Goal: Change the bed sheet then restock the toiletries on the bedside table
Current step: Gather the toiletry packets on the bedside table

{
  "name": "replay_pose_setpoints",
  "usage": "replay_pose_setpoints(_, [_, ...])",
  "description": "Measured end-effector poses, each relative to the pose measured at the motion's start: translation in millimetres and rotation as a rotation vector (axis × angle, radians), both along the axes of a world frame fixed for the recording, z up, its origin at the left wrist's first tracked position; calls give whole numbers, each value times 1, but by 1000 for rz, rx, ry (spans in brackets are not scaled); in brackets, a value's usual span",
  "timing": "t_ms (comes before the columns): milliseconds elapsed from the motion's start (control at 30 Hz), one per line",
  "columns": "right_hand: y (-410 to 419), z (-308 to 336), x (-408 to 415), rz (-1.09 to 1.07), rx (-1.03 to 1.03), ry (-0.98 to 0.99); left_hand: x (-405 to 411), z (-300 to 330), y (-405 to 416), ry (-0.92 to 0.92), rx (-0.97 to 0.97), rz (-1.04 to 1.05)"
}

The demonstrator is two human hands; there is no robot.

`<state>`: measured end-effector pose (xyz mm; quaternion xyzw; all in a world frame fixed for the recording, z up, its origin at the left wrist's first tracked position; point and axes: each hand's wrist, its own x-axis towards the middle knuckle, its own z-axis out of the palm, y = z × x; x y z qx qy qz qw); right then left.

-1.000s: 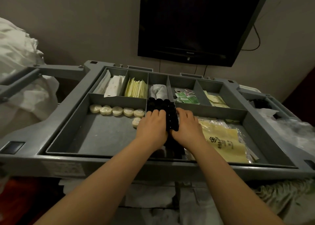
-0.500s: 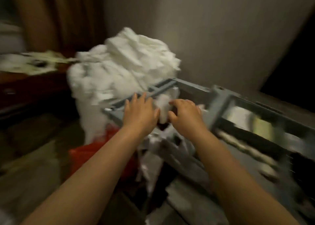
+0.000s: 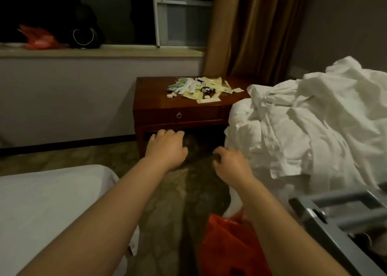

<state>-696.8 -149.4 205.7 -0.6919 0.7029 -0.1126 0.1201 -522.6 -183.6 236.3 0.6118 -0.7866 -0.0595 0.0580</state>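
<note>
1. Your left hand (image 3: 167,148) is stretched forward, palm down, its fingers loosely curled; it holds nothing.
2. Your right hand (image 3: 231,163) reaches forward beside it, fingers bent downward. Whether anything dark sits under those fingers you cannot tell; the shadow hides it.
3. Beyond both hands stands the wooden bedside counter (image 3: 155,95), with one drawer and a ring pull (image 3: 178,115). Your left fingertips line up with the dark opening below that drawer, apart from the wood.
4. The toiletries (image 3: 199,88) lie in a loose heap on the counter top, ahead of and above your right hand: pale sachets, green packets, small round soaps, and at least one small dark bottle.
5. To the right of your right hand, a crumpled white bed sheet (image 3: 310,118) is piled on the bed, its near edge just beside your right wrist.
6. Below your left forearm, a second bed (image 3: 46,202) shows a smooth white surface.
7. Below your right forearm sits an orange plastic bag (image 3: 228,248) on the patterned carpet (image 3: 173,213).
8. Right of that forearm, the grey frame of a cart (image 3: 339,217) enters the corner of the view.
9. Far beyond your left hand, a windowsill (image 3: 100,51) carries a red bag (image 3: 37,38) and a dark bag (image 3: 83,33); a brown curtain (image 3: 251,28) hangs behind the counter.
</note>
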Motion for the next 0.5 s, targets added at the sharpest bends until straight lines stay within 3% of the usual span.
replay_pose_setpoints(167, [-87,-25,-16,70,149,39,-16,3,-94,32,-2,61])
replay_pose_setpoints(500, [-315,12,10,207,-18,39,2,-61,-247,10,209,210])
